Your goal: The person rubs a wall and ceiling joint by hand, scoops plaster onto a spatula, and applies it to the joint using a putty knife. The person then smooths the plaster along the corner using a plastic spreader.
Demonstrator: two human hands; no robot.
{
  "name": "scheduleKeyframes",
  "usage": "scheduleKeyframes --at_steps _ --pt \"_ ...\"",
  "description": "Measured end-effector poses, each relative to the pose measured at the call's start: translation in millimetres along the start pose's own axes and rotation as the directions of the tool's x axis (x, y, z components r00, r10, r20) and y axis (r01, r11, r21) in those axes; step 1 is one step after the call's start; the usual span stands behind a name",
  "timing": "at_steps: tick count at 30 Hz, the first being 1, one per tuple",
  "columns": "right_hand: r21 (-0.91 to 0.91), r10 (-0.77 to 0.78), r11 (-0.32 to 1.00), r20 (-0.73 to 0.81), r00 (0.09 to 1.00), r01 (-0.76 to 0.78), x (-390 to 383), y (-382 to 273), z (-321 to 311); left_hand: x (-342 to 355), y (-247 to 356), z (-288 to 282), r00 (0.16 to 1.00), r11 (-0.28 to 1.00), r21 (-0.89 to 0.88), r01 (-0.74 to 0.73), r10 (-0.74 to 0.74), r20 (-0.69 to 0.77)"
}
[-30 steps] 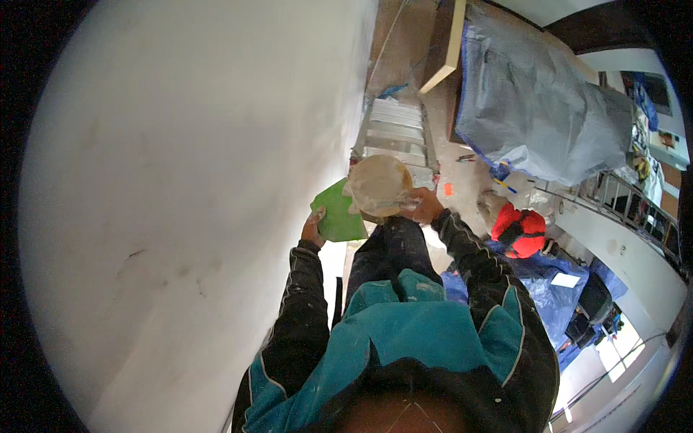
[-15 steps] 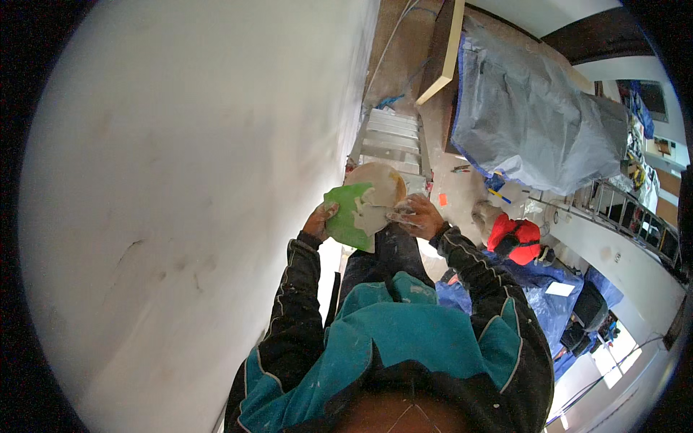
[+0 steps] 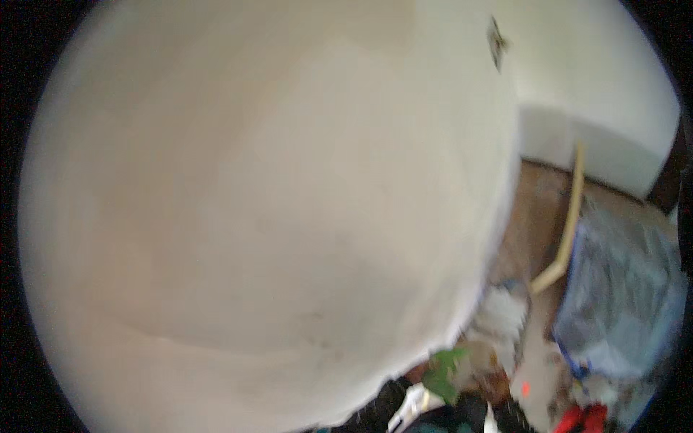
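Observation:
The picture is smeared by motion. Low in it, my left hand (image 3: 416, 373) grips the left edge of a flat green sheet (image 3: 442, 377) with pale paste smeared over its right part. My right hand (image 3: 497, 387) is at the right of the sheet, its fingers too blurred to read. Just beyond the sheet shows a round pale tub (image 3: 478, 357), partly covered. The big off-white wall (image 3: 289, 202) rises close on my left and fills most of the view.
A pale metal ladder (image 3: 503, 312) stands beyond the tub. Farther right is a box-like piece under a grey sheet (image 3: 624, 296), with a yellowish board edge (image 3: 570, 231) beside it. A red item (image 3: 581, 418) lies at the lower right. A dark mark (image 3: 496, 43) shows high on the wall.
The view has swung up toward the wall, so hands, green sheet and ladder now appear lower and farther right. My left hand still grips the green sheet.

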State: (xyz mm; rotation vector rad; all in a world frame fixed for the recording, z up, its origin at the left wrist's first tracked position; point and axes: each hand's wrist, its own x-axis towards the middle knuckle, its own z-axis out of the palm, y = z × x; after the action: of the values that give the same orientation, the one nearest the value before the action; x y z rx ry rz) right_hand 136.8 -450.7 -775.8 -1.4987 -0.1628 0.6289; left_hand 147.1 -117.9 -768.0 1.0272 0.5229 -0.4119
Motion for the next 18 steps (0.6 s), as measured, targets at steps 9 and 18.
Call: scheduleKeyframes --at_steps 9,18 --pt "-0.625 -0.215 0.763 -0.008 0.977 0.163 77.3 30.1 -14.0 24.4 -2.8 -5.4 0.977 0.975 0.116 -0.187 0.197 -0.085" --pt "-0.657 0.032 0.753 -0.026 0.999 -0.041 120.4 32.2 -10.7 15.2 -32.4 -5.6 0.96 0.933 0.291 -0.209 0.253 -0.12"
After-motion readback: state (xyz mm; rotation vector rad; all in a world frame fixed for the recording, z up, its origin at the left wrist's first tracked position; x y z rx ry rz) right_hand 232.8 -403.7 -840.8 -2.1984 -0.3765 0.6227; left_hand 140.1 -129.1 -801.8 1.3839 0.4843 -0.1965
